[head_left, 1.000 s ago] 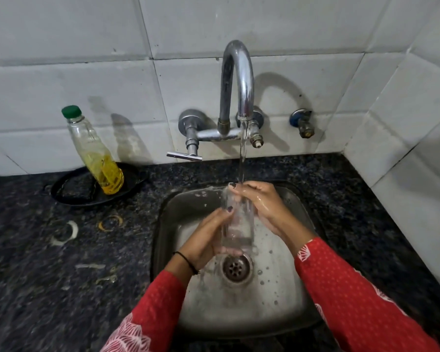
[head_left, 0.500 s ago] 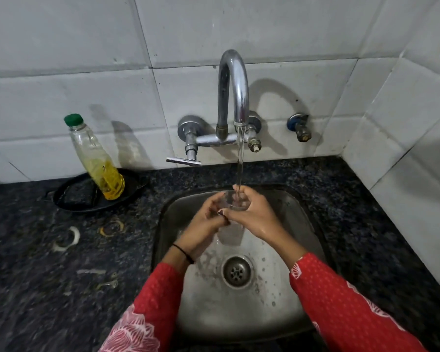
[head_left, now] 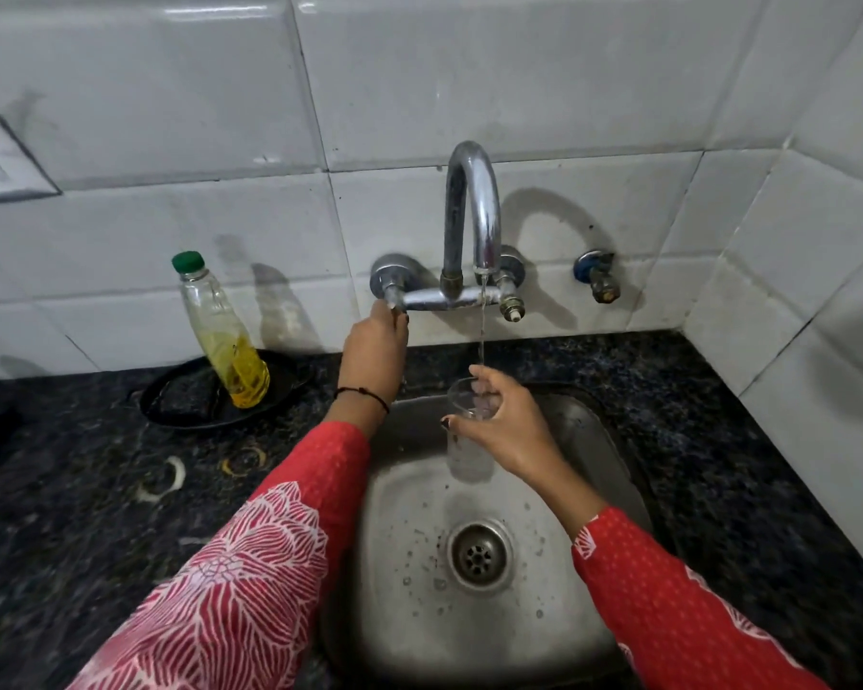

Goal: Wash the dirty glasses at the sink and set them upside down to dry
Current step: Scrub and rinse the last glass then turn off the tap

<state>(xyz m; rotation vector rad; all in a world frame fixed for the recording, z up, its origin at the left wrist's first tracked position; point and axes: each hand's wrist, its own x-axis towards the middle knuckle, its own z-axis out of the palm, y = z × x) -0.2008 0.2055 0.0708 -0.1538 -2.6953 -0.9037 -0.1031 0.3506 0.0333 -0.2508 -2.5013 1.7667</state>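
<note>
I'd turn the tap handle [head_left: 394,298] shut slowly, holding the glass [head_left: 469,445] steady over the sink [head_left: 599,440]. My left hand [head_left: 373,348] reaches up, fingers curled on that handle, ten o'clock from the glass. My right hand [head_left: 506,430] wraps the glass near its rim, upright under the stream [head_left: 482,336], twelve o'clock of the drain [head_left: 479,555].

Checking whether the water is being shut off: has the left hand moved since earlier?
Yes. The left hand let go of the glass and rose to the tap handle, left of the spout.
</note>
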